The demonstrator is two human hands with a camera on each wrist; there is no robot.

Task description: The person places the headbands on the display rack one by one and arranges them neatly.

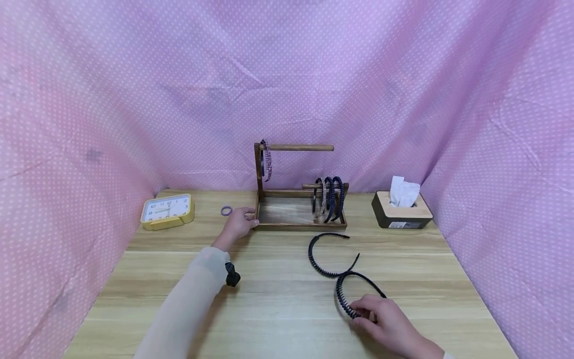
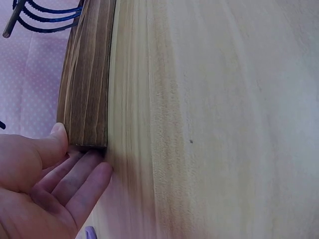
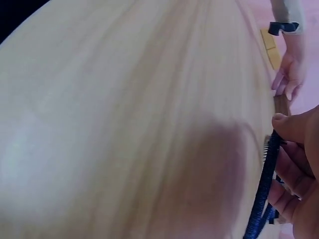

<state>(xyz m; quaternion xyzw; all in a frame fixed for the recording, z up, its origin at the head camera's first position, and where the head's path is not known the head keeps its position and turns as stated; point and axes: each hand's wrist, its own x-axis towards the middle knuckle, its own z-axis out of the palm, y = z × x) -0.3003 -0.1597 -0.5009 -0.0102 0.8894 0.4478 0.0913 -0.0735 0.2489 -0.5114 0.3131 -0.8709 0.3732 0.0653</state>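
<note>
Black headband [image 1: 341, 295]: over near-right tabletop [image 1: 430, 279], by second headband [image 1: 311, 253] | right hand [image 1: 389, 323] pinches its toothed side; left hand [image 1: 239, 223] grips wooden rack [image 1: 300, 227] at left end | looks light, springy, probably plastic; teeth may snag | best held mid-arc, tips free to flex

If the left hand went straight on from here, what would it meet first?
The wooden rack, apparently at once: the left hand touches its left end, though exact depth there is hard to judge.
</note>
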